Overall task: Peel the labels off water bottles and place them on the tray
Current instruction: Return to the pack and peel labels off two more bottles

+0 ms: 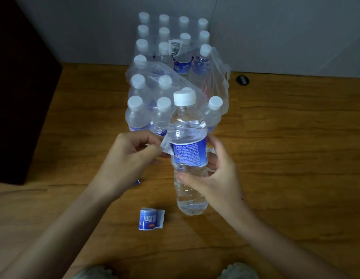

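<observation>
Wood-grain floor (286, 158) fills most of the view, meeting a pale grey wall (276, 33) at the back. Dark cabinet (20, 87) stands far left. Small black round object (242, 79) lies near the wall; shoe tips (238, 271) at bottom edge.

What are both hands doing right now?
Left hand: pinching the peeled label edge.
Right hand: gripping the bottle.

— What's the room like?
— A wood-grain floor (286, 158) runs back to a plain pale wall (276, 37).
— Any furniture?
— One dark cabinet (20, 97) at the left, standing on the floor against the wall.
— Light?
— Dim and even; a small black disc (242, 79) lies near the wall.
</observation>
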